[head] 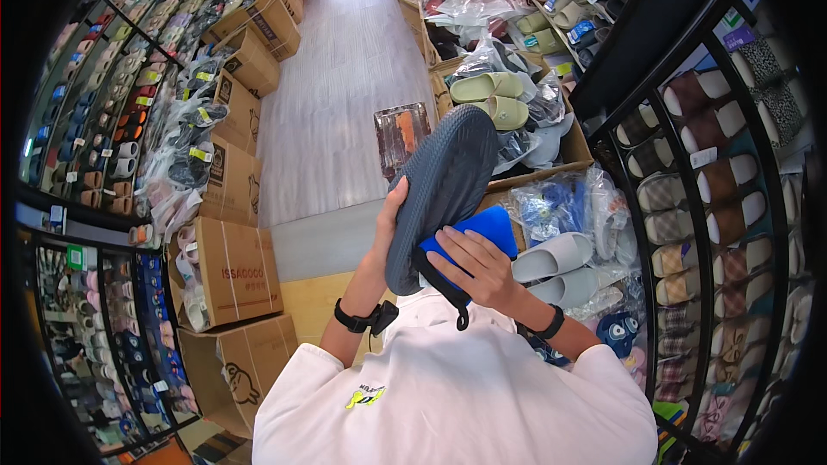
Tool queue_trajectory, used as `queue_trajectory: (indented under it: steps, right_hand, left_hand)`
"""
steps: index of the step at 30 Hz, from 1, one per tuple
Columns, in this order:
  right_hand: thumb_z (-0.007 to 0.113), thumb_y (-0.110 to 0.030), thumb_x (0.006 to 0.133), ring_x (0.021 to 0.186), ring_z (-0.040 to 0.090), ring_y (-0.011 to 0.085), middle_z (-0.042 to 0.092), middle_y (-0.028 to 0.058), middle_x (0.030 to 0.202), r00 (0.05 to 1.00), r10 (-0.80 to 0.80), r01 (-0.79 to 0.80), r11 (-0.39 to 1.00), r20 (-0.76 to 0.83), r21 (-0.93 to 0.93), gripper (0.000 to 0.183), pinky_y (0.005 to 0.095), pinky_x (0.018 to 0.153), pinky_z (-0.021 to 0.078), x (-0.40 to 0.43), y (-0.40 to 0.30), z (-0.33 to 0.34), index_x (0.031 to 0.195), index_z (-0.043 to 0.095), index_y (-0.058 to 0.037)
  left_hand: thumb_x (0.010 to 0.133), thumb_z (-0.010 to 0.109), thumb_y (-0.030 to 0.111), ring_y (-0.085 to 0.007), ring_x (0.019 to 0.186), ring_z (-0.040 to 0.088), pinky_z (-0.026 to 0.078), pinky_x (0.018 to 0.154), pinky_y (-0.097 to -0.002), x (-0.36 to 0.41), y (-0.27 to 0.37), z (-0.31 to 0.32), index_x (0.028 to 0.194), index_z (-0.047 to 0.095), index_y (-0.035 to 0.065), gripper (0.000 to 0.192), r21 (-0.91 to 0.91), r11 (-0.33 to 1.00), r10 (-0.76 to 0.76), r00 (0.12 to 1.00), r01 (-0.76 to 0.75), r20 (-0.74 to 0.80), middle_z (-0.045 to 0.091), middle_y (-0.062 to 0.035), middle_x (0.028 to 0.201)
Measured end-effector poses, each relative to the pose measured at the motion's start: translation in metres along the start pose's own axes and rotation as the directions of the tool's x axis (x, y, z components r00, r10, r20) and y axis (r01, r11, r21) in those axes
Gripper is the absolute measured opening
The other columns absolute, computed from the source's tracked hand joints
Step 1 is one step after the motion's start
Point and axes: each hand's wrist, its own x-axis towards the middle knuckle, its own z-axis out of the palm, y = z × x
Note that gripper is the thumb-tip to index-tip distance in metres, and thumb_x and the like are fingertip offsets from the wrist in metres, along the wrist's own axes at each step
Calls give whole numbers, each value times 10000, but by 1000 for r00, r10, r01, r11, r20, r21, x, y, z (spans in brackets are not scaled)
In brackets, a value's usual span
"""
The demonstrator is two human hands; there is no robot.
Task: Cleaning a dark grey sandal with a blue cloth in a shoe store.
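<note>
A dark grey slipper (442, 187) is held up in front of me, tilted, its toe end pointing away. My left hand (382, 223) grips its left edge, the thumb on the rim and the other fingers hidden beneath. My right hand (479, 266) lies with its fingers spread over a blue pad or cloth (494, 232), pressed against the slipper's lower right side. A black edge with a small hanging loop (462, 316) runs below the blue piece.
Cardboard boxes (242, 271) of bagged footwear line the left side. An open carton (575, 155) with green slippers (488, 87) and grey slippers (555, 255) stand at the right. Racks of slippers (730, 187) rise on both sides. A patterned tray or box (400, 132) lies ahead.
</note>
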Motion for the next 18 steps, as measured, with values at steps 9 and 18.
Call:
queue_trajectory:
  steps: [9, 18]
  right_hand:
    - [686, -153, 849, 1280, 585, 379, 605, 220, 1382, 942, 260, -283, 955, -213, -88, 464, 489, 1072, 433, 28, 47, -41, 1299, 673, -38]
    - [505, -164, 993, 1285, 590, 156, 648, 21, 1360, 992, -122, 119, 984, -17, -134, 366, 349, 1135, 344, -4, -12, -9, 1317, 669, -211]
  left_hand:
    - [992, 461, 604, -238, 1079, 681, 565, 950, -370, 4, -5, 2, 1416, 508, -3, 742, 70, 986, -157, 984, 152, 81, 648, -176, 1276]
    - [1000, 472, 576, -327, 1214, 615, 452, 1113, -426, 30, -1, 20, 1446, 474, -36, 757, -119, 968, -200, 967, 220, 158, 572, -236, 1396]
